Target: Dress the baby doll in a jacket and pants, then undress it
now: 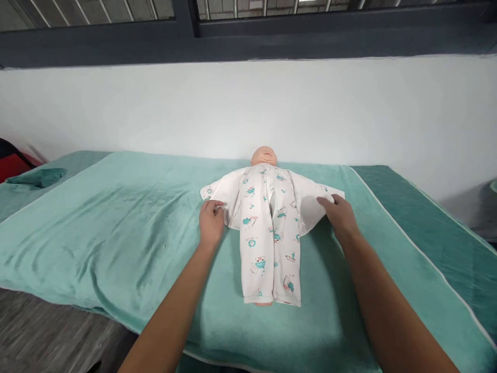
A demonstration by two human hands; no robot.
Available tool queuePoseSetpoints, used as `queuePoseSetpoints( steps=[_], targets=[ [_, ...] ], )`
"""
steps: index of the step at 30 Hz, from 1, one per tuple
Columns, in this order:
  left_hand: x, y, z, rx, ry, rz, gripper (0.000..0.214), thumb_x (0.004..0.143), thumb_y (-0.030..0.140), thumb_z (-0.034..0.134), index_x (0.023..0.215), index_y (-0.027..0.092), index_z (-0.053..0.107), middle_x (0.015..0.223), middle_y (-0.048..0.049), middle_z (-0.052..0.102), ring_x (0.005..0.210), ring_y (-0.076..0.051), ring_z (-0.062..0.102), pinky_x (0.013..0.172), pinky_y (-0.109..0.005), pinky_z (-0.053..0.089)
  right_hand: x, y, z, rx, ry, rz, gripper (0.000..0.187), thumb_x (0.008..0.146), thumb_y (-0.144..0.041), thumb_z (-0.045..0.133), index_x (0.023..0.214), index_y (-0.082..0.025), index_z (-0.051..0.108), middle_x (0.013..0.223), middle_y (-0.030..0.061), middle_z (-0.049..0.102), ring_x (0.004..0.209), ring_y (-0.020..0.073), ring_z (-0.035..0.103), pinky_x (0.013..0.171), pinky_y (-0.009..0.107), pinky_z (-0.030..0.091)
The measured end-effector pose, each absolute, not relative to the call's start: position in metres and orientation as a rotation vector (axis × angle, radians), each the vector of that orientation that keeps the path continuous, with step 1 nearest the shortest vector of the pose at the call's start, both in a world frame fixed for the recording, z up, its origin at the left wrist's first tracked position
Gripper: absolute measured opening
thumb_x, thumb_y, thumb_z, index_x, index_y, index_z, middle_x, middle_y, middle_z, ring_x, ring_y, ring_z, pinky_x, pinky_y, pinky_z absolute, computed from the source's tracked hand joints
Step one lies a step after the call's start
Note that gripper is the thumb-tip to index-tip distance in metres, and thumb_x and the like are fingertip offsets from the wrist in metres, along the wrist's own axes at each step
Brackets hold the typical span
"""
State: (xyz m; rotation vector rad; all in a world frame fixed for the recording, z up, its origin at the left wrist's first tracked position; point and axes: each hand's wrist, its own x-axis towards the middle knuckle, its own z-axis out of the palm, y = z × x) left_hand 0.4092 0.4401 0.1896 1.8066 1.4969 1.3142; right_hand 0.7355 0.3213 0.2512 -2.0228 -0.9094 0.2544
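A baby doll (264,155) lies on its back, its head toward the wall and a bit of foot (263,304) showing at the bottom. White baby trousers (258,233) printed with teal and red pictures cover its front up to the neck. Spread out from beneath them is a white baby shirt (233,187), its wide sleeves reaching to both sides. My left hand (212,221) pinches the lower edge of the left-side sleeve. At the other sleeve, my right hand (341,213) has its thumb and fingers closed on the cloth near the cuff. The doll's arms are hidden.
A wrinkled light green blanket (128,223) covers the bed, with a darker green strip (435,223) at the right. Behind stands a white wall (155,109) below a dark window frame (248,39). A red and black item (14,161) sits at the far left.
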Motion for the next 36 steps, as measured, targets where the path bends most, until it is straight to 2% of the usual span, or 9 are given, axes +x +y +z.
queuePoseSetpoints(
  steps=[3, 6, 11, 14, 17, 20, 27, 32, 36],
  targets=[
    [0.409, 0.441, 0.191, 1.839, 1.543, 1.293, 0.024, 0.077, 0.013, 0.047, 0.088, 0.022, 0.067, 0.101, -0.0065, 0.066, 0.103, -0.025, 0.060, 0.093, -0.041, 0.050, 0.699, 0.330, 0.272, -1.629, -0.984, 0.261, 0.026, 0.083, -0.048, 0.058, 0.084, -0.022, 0.060, 0.080, 0.0008, 0.064, 0.076, 0.0200, 0.058, 0.067, 0.032, 0.045],
    [0.408, 0.439, 0.193, 1.848, 1.603, 1.292, 0.024, 0.078, 0.013, 0.048, 0.089, 0.023, 0.066, 0.102, -0.0066, 0.066, 0.107, -0.026, 0.059, 0.099, -0.042, 0.048, 0.656, 0.329, 0.286, -1.496, -1.444, 0.208, 0.019, 0.089, -0.038, 0.057, 0.099, -0.025, 0.064, 0.110, 0.0037, 0.071, 0.102, 0.0248, 0.063, 0.088, 0.040, 0.050],
    [0.405, 0.437, 0.196, 1.811, 1.817, 1.248, 0.025, 0.082, 0.015, 0.048, 0.099, 0.022, 0.065, 0.113, -0.0098, 0.065, 0.115, -0.029, 0.059, 0.102, -0.045, 0.046, 0.625, 0.308, 0.280, -1.565, -1.871, -0.189, 0.014, 0.094, -0.021, 0.051, 0.096, -0.024, 0.064, 0.137, 0.0086, 0.060, 0.127, 0.0313, 0.052, 0.102, 0.050, 0.043],
    [0.405, 0.438, 0.198, 1.805, 1.989, 1.147, 0.031, 0.085, 0.021, 0.051, 0.113, 0.019, 0.063, 0.124, -0.0155, 0.062, 0.122, -0.036, 0.055, 0.102, -0.053, 0.043, 0.631, 0.292, 0.269, -1.651, -1.739, -0.292, 0.017, 0.094, -0.021, 0.051, 0.106, -0.024, 0.062, 0.122, 0.0116, 0.064, 0.115, 0.0309, 0.057, 0.094, 0.047, 0.048],
    [0.407, 0.439, 0.199, 1.841, 2.078, 1.041, 0.040, 0.085, 0.029, 0.056, 0.123, 0.016, 0.058, 0.134, -0.0210, 0.057, 0.128, -0.041, 0.048, 0.104, -0.060, 0.040, 0.639, 0.280, 0.264, -1.650, -1.705, -0.193, 0.013, 0.097, -0.025, 0.048, 0.098, -0.025, 0.061, 0.101, 0.0089, 0.066, 0.097, 0.0267, 0.062, 0.084, 0.041, 0.050],
    [0.408, 0.441, 0.200, 1.827, 2.159, 0.981, 0.040, 0.084, 0.035, 0.060, 0.119, 0.014, 0.058, 0.132, -0.0223, 0.057, 0.129, -0.042, 0.047, 0.104, -0.061, 0.038, 0.645, 0.273, 0.265, -1.590, -1.788, -0.047, 0.015, 0.098, -0.029, 0.047, 0.093, -0.025, 0.061, 0.098, 0.0070, 0.065, 0.085, 0.0219, 0.062, 0.074, 0.036, 0.049],
    [0.401, 0.440, 0.200, 1.797, 1.938, 1.083, 0.017, 0.089, 0.036, 0.054, 0.094, 0.021, 0.059, 0.110, -0.0133, 0.066, 0.116, -0.035, 0.058, 0.102, -0.054, 0.042, 0.657, 0.301, 0.282, -1.531, -1.564, 0.201, 0.034, 0.098, -0.045, 0.049, 0.076, -0.023, 0.062, 0.078, 0.0015, 0.066, 0.073, 0.0179, 0.060, 0.068, 0.032, 0.046],
    [0.417, 0.437, 0.218, 1.561, 1.301, 1.353, 0.015, 0.093, 0.038, 0.049, 0.093, 0.023, 0.049, 0.093, -0.0010, 0.062, 0.087, -0.016, 0.062, 0.083, -0.031, 0.052, 0.659, 0.377, 0.287, -1.522, -1.334, 0.191, 0.028, 0.092, -0.040, 0.052, 0.107, -0.023, 0.068, 0.120, 0.0073, 0.069, 0.114, 0.0259, 0.061, 0.099, 0.043, 0.047],
    [0.454, 0.420, 0.255, 1.701, 1.131, 1.418, 0.019, 0.099, 0.042, 0.042, 0.097, 0.024, 0.046, 0.095, -0.0016, 0.062, 0.090, -0.016, 0.062, 0.081, -0.028, 0.054, 0.663, 0.428, 0.290, -1.633, -1.384, 0.270, 0.042, 0.088, -0.040, 0.055, 0.123, -0.019, 0.064, 0.134, 0.0133, 0.063, 0.125, 0.0327, 0.056, 0.108, 0.052, 0.043]
  ],
)
